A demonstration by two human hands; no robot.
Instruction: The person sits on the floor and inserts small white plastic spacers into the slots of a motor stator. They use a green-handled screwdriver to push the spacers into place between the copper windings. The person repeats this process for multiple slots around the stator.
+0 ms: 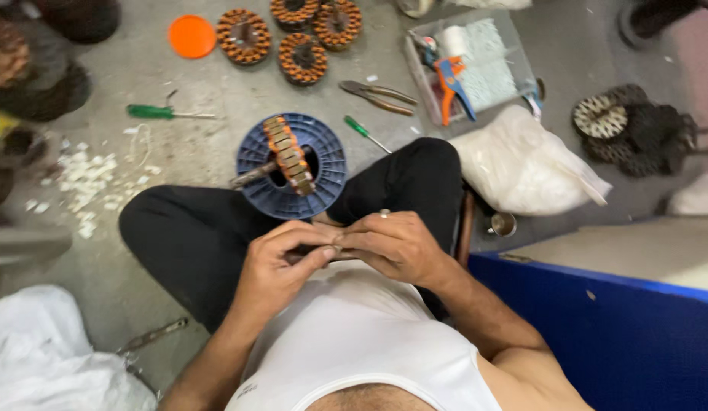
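Both hands pinching small dark part (pixel 335 250) at frame centre, left hand (pixel 282 266) at 9 o'clock, right hand (pixel 396 245) at 3; judged light, stiff, slippery; best gripped by its ends.

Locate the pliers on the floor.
Head view, upper centre: the pliers lie on the concrete floor, between the wound stator cores and the clear tray.

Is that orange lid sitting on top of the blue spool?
No. The orange lid lies on the floor far up and to the left, apart from the blue spool, which carries a copper-wound part instead.
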